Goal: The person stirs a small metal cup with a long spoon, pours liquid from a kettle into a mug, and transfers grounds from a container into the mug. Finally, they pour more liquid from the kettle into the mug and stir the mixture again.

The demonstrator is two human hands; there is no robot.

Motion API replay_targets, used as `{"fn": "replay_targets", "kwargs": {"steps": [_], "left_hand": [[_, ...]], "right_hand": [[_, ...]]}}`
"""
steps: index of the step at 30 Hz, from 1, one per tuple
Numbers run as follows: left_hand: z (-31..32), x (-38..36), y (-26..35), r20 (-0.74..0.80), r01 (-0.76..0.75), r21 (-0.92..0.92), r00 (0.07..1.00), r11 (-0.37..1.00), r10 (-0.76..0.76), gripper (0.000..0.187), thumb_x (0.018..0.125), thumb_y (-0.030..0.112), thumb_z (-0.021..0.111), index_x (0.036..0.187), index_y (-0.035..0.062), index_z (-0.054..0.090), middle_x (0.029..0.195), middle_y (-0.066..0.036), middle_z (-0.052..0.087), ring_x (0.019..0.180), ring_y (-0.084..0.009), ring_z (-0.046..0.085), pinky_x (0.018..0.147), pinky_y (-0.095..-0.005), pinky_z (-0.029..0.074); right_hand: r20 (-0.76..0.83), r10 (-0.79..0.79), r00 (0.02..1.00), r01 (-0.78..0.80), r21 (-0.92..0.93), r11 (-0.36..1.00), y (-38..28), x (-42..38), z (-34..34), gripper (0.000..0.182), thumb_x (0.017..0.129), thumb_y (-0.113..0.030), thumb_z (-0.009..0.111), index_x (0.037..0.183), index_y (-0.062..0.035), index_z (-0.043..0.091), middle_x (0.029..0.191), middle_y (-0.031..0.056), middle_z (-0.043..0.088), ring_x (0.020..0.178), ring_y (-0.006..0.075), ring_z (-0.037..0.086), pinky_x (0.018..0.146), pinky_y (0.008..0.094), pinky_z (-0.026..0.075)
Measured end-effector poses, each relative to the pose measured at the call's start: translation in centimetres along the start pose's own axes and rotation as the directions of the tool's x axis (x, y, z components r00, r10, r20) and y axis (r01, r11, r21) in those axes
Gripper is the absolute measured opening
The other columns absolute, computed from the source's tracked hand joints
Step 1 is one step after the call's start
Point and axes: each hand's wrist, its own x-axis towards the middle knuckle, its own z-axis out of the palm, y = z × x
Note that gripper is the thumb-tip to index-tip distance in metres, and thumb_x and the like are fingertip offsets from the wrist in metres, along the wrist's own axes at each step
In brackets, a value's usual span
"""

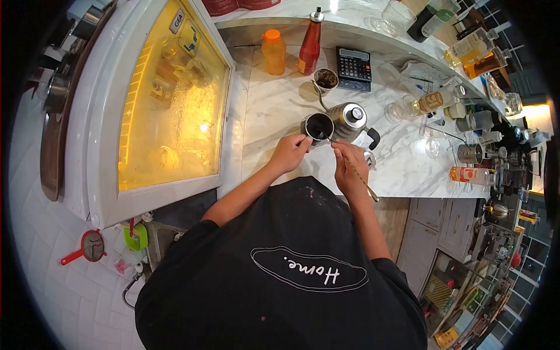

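Left grip (pixel 296 148) on a cup (pixel 319 139), long spoon (pixel 363 180) in right grip (pixel 351 165), silver kettle (pixel 349 121) just beside.

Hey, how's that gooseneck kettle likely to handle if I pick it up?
The gooseneck kettle looks like metal, so probably stiff rather than floppy. Its lid hides how full it is, so it may be heavier than it looks. The black handle juts to one side and the thin spout to the other, so it might tilt in a loose grip.

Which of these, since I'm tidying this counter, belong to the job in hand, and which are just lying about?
Belongs to the job:
cup in the left hand
long spoon in the right hand
kettle, probably

Apparently just lying about:
calculator
red bottle
orange-capped bottle
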Motion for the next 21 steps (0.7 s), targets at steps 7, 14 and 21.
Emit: {"fn": "replay_targets", "kwargs": {"steps": [7,14,21], "left_hand": [[0.2,0.0,-0.1,0.055,0.084,-0.048,0.995,0.995,-0.081,0.041,0.103,0.033,0.054,0.077,0.0021,0.057,0.068,-0.001,0.054,0.066,-0.0110,0.048,0.063,-0.0320,0.041],[0.3,-0.2,0.0,0.073,0.139,-0.063,0.988,0.988,-0.135,0.042,0.103,0.034,0.053,0.076,0.0022,0.058,0.067,-0.001,0.054,0.064,-0.0114,0.048,0.062,-0.0317,0.041],[0.4,-0.1,0.3,0.044,0.139,-0.034,0.990,0.990,-0.137,0.043,0.102,0.036,0.054,0.076,0.0018,0.061,0.066,-0.003,0.057,0.063,-0.0126,0.050,0.061,-0.0323,0.041]], "right_hand": [[0.047,0.007,0.999,-0.006,-0.012,1.000,0.1,0.4,-0.6,0.010,0.097,-0.007,0.065,0.103,-0.0022,0.070,0.107,0.0151,0.073,0.104,0.0315,0.068,0.094,0.0425,0.049],[0.085,-0.008,0.996,0.009,-0.014,1.000,0.1,0.8,-1.1,0.010,0.098,-0.007,0.064,0.105,-0.0021,0.068,0.107,0.0145,0.072,0.102,0.0323,0.068,0.093,0.0435,0.048],[0.078,-0.019,0.997,0.018,0.017,1.000,0.6,0.9,-1.3,0.010,0.098,-0.007,0.064,0.104,-0.0021,0.068,0.106,0.0141,0.072,0.101,0.0320,0.068,0.092,0.0438,0.048]]}}
